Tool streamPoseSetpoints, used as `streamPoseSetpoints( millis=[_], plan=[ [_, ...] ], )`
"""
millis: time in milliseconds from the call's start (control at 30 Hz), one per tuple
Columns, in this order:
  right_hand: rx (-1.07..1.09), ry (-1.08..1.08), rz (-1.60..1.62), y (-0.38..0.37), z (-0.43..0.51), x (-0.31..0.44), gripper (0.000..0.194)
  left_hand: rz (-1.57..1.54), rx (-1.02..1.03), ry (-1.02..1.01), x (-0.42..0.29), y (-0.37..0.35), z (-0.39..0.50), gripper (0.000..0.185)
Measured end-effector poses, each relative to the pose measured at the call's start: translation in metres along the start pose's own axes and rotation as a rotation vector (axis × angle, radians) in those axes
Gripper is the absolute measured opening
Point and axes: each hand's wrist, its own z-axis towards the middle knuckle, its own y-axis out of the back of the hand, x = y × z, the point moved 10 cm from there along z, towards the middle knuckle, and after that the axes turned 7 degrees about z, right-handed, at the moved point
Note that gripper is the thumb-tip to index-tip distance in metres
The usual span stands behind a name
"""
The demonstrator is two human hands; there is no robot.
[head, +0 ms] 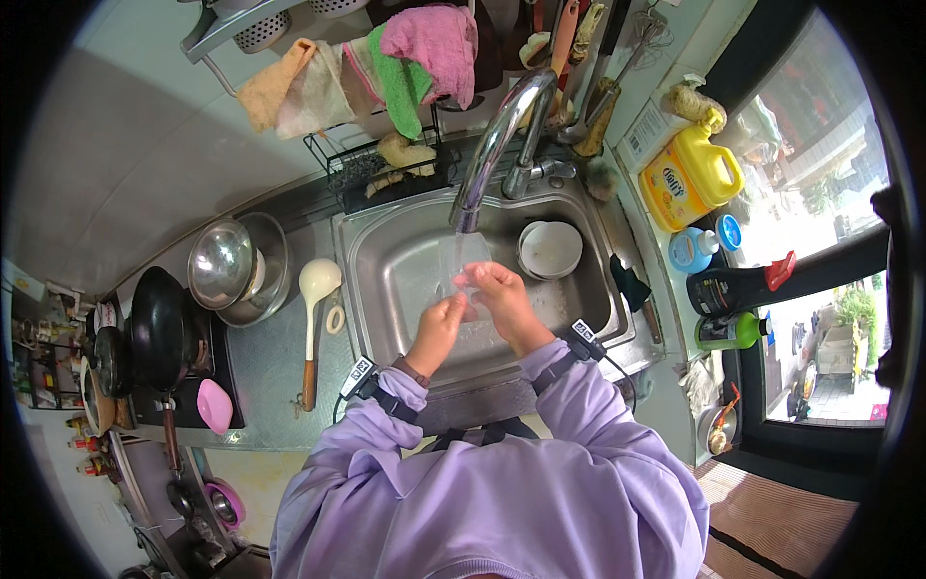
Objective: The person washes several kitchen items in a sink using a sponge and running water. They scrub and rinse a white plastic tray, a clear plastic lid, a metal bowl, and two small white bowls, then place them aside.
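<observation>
Over the steel sink (pixel 394 318), my left hand (pixel 440 327) and my right hand (pixel 500 297) are close together below the chrome faucet (pixel 474 170). A clear, thin plastic item (pixel 466 253) is between them, under the spout; its shape is hard to make out, and it seems to be a bag or container. My right fingertips touch its near edge, and my left thumb and fingers are closed at its near left side. White bowls (pixel 552 250) lie stacked in the sink's far right corner.
Left of the sink are a white ladle (pixel 319 282), metal bowls (pixel 221 264) and a black wok (pixel 159 329). Cloths (pixel 434 51) hang behind. A yellow detergent jug (pixel 687 174) and several bottles line the right ledge, near a dark green cloth (pixel 628 281).
</observation>
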Motion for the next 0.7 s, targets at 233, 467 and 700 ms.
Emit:
streamPoseSetpoints(
  millis=[233,467,700],
  plan=[
    [0.076,0.170,-0.220,0.006,-0.008,0.003,0.019,-0.228,-0.102,0.037,-0.016,0.022,0.025,0.027],
    [-0.013,0.115,-0.275,0.014,-0.006,-0.006,0.025,-0.332,-0.060,-0.026,-0.040,0.017,0.027,0.021],
    [-0.225,0.151,-0.055,0.028,0.008,0.029,0.032,0.815,-0.074,-0.554,-0.075,-0.015,-0.012,0.012]
  ],
)
